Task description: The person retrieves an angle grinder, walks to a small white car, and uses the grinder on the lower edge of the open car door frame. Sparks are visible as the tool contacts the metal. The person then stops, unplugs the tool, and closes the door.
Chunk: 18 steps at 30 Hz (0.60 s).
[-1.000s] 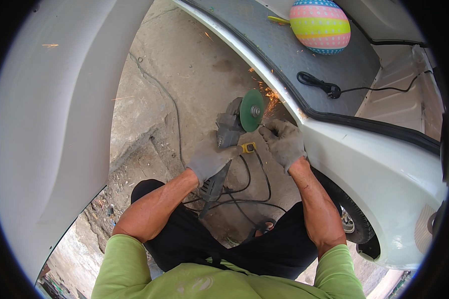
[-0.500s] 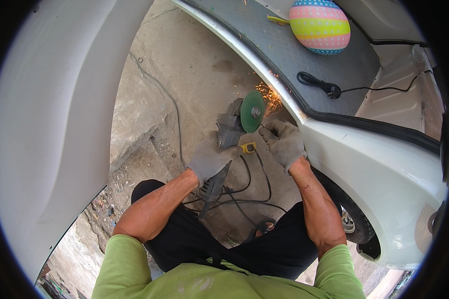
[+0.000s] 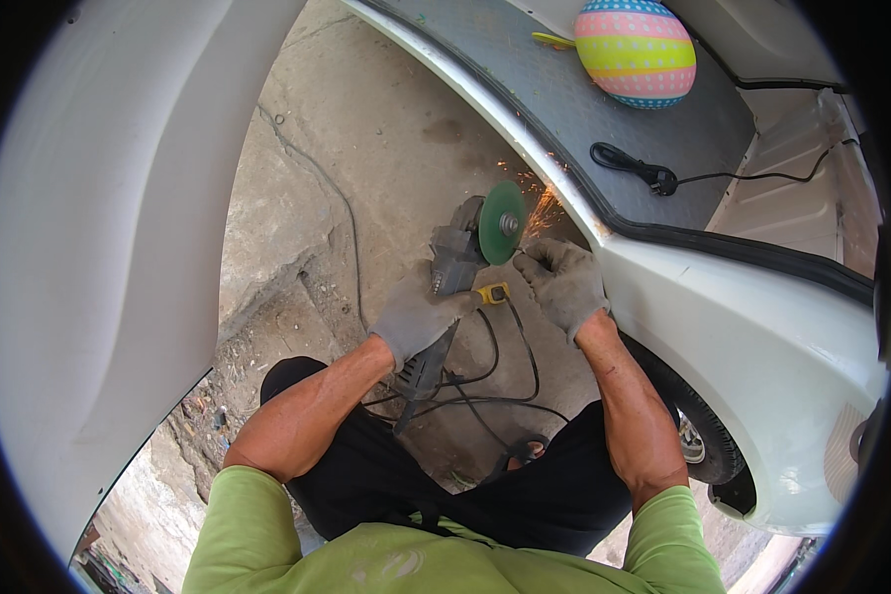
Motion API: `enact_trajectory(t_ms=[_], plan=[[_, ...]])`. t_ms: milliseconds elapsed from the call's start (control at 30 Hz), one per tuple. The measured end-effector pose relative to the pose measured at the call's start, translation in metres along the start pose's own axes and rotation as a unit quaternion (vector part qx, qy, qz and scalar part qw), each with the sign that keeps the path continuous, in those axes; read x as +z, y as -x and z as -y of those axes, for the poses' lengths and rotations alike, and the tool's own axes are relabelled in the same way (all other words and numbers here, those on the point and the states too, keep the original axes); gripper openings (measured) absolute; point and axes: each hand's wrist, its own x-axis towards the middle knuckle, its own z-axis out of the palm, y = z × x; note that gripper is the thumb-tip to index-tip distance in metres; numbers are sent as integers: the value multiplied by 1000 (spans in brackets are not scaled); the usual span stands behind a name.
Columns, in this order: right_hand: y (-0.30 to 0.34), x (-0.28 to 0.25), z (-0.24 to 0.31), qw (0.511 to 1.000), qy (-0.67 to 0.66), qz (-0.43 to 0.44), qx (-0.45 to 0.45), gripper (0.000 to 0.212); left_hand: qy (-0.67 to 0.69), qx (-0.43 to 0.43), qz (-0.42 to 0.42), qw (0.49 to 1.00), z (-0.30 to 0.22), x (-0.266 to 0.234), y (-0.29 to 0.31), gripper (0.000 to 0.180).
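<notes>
My gloved left hand (image 3: 416,315) is closed round the body of a grey angle grinder (image 3: 452,265). The grinder's green disc (image 3: 501,213) stands upright on edge at its far end. Orange sparks (image 3: 544,210) fly off beyond the disc toward the car's sill. Just right of the disc's near edge, my gloved right hand (image 3: 566,285) is closed in a pinch. A tiny dark tip pokes out from its fingertips by the disc; the rest is hidden in the fingers, too small to name. Beside the left thumb is a yellow block (image 3: 492,293) with black cable.
The white car's sill (image 3: 525,139) and fender (image 3: 742,307) border the right, with a tyre (image 3: 698,421) below. An open white door (image 3: 119,257) fills the left. Inside lie a patterned ball (image 3: 634,54) and a black plug cable (image 3: 648,170). Cables (image 3: 495,401) loop between my legs.
The spray of sparks has shifted and now streams in a narrower fan. Both hands and the grinder have barely moved.
</notes>
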Motion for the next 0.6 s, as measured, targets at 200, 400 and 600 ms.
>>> enact_trajectory(t_ms=[200, 400, 600], plan=[[-2, 0, -2, 999, -35, 27, 23, 22, -13, 7, -16, 1000, 0, 0, 1, 65], [-2, 4, -7, 999, -43, 4, -13, 24, -6, 13, -21, 1000, 1, 1, 2, 66], [-3, 2, -5, 1000, -25, 16, -4, 26, -5, -1, -12, 1000, -2, -1, 3, 68]])
